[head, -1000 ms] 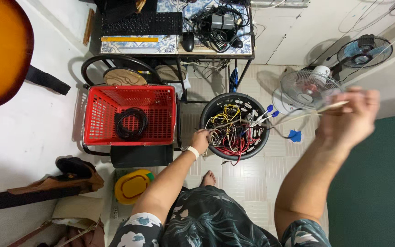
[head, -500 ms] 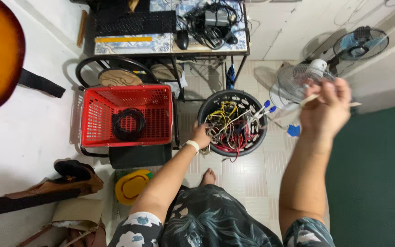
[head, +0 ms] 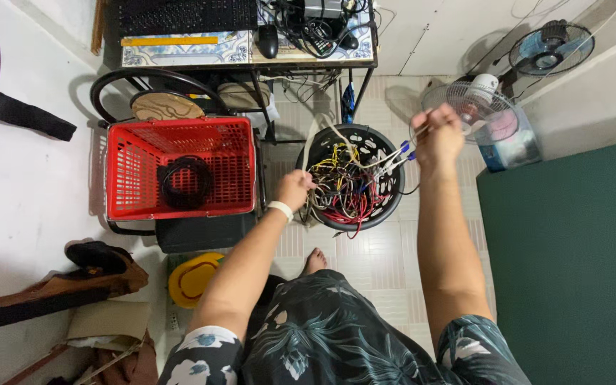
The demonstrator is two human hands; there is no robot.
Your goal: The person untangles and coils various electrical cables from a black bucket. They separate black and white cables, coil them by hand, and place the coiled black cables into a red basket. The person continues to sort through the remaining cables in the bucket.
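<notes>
A black round basket [head: 386, 207] full of tangled red, yellow, white and black wires stands on the tiled floor ahead of me. My left hand [head: 294, 189] is closed on a pale cable [head: 320, 125] at the basket's left rim; the cable arches up over the tangle. My right hand [head: 436, 139], raised above the basket's right side, grips thin pale cable strands whose blue-tipped plugs [head: 402, 151] hang just to its left.
A red mesh basket [head: 133, 153] holding a coiled black cable [head: 185, 182] sits left of the black one. Behind stand a low tiled table [head: 201, 51] with a keyboard and cables, and two fans [head: 475, 107]. A green mat [head: 572, 264] lies on the right.
My right hand came in from the far right toward the basket, carrying the pale strands. The cable in my left hand now loops higher. The whole view shifted left and up.
</notes>
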